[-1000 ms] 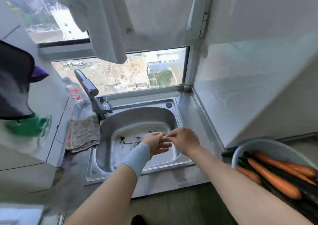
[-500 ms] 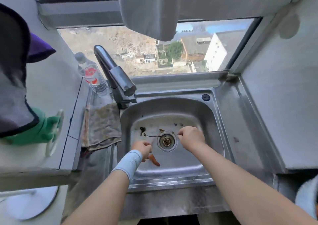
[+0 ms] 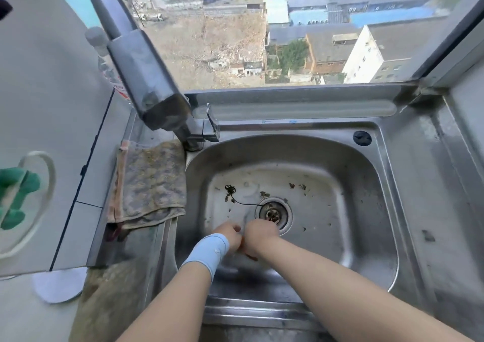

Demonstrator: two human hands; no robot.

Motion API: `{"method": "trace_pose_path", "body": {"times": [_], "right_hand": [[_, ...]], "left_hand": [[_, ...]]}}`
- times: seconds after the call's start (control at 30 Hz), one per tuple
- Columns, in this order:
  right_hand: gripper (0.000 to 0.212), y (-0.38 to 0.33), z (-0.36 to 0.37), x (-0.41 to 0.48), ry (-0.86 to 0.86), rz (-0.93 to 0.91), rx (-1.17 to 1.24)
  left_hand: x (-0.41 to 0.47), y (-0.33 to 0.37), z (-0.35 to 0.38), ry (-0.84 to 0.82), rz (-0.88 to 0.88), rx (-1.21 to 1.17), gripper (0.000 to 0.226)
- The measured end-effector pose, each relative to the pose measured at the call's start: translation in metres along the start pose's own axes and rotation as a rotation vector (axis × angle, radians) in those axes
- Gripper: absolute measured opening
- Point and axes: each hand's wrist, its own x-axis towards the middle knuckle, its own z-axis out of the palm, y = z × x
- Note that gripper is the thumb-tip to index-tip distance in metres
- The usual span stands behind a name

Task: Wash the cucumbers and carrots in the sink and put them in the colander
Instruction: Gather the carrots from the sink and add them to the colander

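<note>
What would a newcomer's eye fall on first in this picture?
The left hand and right hand are close together low in the sink, at the drain's near edge, with a pale blue wristband on the left wrist. The big tap looms at upper left, and the window behind looks down onto rooftops.

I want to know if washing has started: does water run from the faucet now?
No: no stream leaves the faucet, and no water falls into the sink.

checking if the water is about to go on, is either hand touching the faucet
Apart. The head view shows the left hand and right hand low in the sink, with bare basin between them and the faucet behind.
</note>
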Motion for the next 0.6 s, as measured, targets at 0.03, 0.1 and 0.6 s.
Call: {"method": "trace_pose_path", "body": {"times": [0.03, 0.1, 0.6], "right_hand": [[0.032, -0.003, 0.002, 0.004, 0.021, -0.013, -0.009], [0.03, -0.007, 0.001, 0.009, 0.036, -0.022, 0.015], [0.013, 0.032, -0.083, -0.106, 0.104, -0.065, 0.774]], "left_hand": [[0.003, -0.004, 0.001, -0.002, 0.008, -0.005, 0.03], [0.006, -0.01, -0.001, 0.006, 0.01, -0.032, 0.029], [-0.09, 0.027, -0.045, -0.048, 0.224, -0.616, 0.019]]}}
